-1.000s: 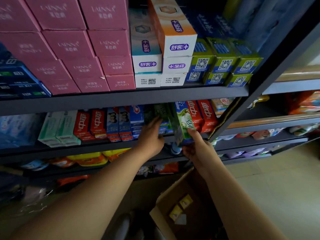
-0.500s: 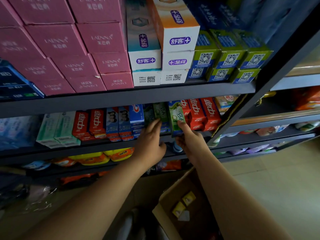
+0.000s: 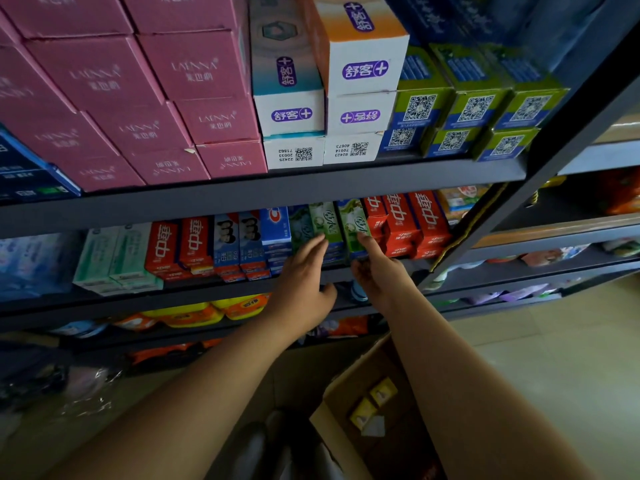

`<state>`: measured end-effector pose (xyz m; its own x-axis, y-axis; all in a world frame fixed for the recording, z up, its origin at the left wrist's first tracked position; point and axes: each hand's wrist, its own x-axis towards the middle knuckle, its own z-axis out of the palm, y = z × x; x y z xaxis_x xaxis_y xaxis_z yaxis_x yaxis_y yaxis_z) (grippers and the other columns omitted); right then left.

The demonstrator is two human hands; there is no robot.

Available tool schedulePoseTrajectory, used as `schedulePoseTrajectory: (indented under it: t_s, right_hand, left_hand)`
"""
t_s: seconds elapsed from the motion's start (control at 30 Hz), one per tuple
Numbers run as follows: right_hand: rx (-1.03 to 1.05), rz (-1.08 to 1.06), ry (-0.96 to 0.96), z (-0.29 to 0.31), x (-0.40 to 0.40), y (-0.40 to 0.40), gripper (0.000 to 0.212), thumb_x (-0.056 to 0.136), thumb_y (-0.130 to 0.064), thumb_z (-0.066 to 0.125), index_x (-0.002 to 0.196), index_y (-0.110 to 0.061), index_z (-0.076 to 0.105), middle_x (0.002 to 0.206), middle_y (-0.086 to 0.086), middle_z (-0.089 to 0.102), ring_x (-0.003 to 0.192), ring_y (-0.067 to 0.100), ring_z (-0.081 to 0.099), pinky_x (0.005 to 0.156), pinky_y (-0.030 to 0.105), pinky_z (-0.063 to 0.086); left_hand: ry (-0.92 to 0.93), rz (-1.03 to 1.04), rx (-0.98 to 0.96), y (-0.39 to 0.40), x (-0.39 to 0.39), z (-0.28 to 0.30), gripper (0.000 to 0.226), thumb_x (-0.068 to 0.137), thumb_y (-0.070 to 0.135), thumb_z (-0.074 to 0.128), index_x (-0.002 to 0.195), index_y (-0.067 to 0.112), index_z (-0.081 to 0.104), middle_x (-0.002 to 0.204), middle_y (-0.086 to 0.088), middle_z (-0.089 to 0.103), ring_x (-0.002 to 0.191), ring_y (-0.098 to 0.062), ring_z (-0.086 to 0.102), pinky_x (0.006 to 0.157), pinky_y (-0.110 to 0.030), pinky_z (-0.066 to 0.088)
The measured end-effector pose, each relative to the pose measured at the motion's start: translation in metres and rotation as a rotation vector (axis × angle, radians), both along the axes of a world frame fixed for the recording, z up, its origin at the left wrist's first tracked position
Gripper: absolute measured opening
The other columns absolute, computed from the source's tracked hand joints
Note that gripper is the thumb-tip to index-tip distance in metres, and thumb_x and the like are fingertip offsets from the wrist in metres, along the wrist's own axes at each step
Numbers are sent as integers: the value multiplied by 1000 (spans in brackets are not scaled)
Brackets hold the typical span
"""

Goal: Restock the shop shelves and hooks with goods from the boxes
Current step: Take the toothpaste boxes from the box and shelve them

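Note:
A green toothpaste box (image 3: 353, 225) stands upright in the middle shelf row, between other green boxes (image 3: 322, 221) and red boxes (image 3: 401, 223). My right hand (image 3: 375, 271) presses its fingertips against the box's front end, the thumb under it. My left hand (image 3: 304, 282) lies flat with fingers apart against the neighbouring green boxes, thumb hooked under the shelf edge (image 3: 207, 292). An open cardboard box (image 3: 343, 441) sits on the floor below my right forearm, with small yellow packets (image 3: 375, 400) inside.
The upper shelf carries pink cartons (image 3: 145, 98), white toothpaste cartons (image 3: 360, 98) and green QR-code boxes (image 3: 474, 109). Yellow and orange packs (image 3: 207, 311) fill the shelf below. A dark upright post (image 3: 540, 161) bounds the bay on the right; tiled floor (image 3: 571, 358) lies beyond.
My right hand has pushed the green toothpaste box from a tilted position in front of the shelf back into the row. My left hand has shifted slightly right along the green boxes.

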<state>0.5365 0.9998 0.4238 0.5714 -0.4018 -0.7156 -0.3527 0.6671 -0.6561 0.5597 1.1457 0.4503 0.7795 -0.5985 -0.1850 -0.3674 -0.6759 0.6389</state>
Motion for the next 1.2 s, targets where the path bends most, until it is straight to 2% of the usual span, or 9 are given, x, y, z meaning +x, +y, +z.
schedulePoseTrajectory:
  t_s: [0.1, 0.17, 0.3, 0.37, 0.53, 0.7, 1.03, 1.13, 1.2]
  right_hand:
    - [68, -107, 5, -5, 1, 3, 35, 79, -34, 77, 91, -5, 60, 62, 2, 57, 62, 11, 59, 78, 24, 55]
    - [136, -148, -24, -10, -4, 7, 28, 81, -30, 74, 84, -5, 61, 56, 1, 56, 60, 10, 60, 80, 23, 55]
    - [194, -239, -81, -7, -9, 12, 22, 87, -21, 69, 92, -2, 60, 84, 8, 66, 77, 13, 68, 68, 19, 56]
    - [185, -240, -81, -4, -5, 13, 24, 87, -22, 69, 95, -2, 59, 92, 11, 66, 84, 15, 68, 73, 21, 55]
    - [188, -221, -38, 0, 5, 9, 23, 82, -25, 74, 89, -6, 64, 86, 8, 68, 75, 12, 68, 71, 20, 57]
    - [145, -206, -13, 3, 11, 10, 26, 78, -30, 77, 87, -8, 65, 94, 8, 70, 84, 12, 68, 71, 21, 57]
    - [52, -95, 30, 1, 10, 8, 33, 78, -39, 76, 86, -10, 63, 97, 5, 70, 88, 13, 68, 79, 25, 55]
    - [30, -95, -15, -1, -1, 8, 29, 82, -33, 74, 94, -9, 64, 93, 6, 69, 85, 13, 67, 79, 24, 55]
    - [-10, -129, -48, -3, -19, 8, 25, 86, -28, 70, 103, -9, 63, 84, 4, 67, 77, 13, 66, 78, 25, 56]
  left_hand:
    - [-7, -9, -11, 2, 1, -2, 73, 94, 21, 57, 153, 22, 13, 159, 14, 4, 146, -14, 9, 112, -23, 14]
    - [-14, -9, -18, 3, 1, -4, 73, 94, 20, 56, 153, 23, 13, 159, 15, 4, 146, -13, 8, 110, -20, 11]
    - [-17, 5, -37, 1, 1, -5, 71, 94, 20, 55, 153, 22, 14, 159, 14, 6, 145, -11, 9, 111, -19, 11]
    - [-10, 17, -50, 1, 1, -5, 71, 94, 20, 56, 152, 22, 16, 159, 14, 8, 145, -11, 9, 111, -19, 12]
    - [-11, 31, -74, 0, 1, -4, 70, 93, 18, 58, 152, 19, 19, 159, 10, 11, 145, -12, 12, 112, -21, 15]
    - [-4, 22, -83, 0, 2, -6, 70, 93, 17, 58, 152, 19, 19, 158, 10, 11, 145, -12, 14, 109, -19, 13]
    - [5, 15, -101, 1, 2, -7, 69, 93, 17, 58, 151, 17, 20, 158, 11, 11, 144, -10, 13, 108, -17, 13]
    - [2, 48, -147, 2, -1, -6, 64, 93, 14, 56, 149, 18, 26, 156, 9, 15, 139, -11, 25, 109, -21, 26]
    - [-47, 83, -200, 3, -8, -5, 55, 94, 11, 54, 145, 18, 34, 149, 5, 25, 127, -10, 40, 99, -24, 40]
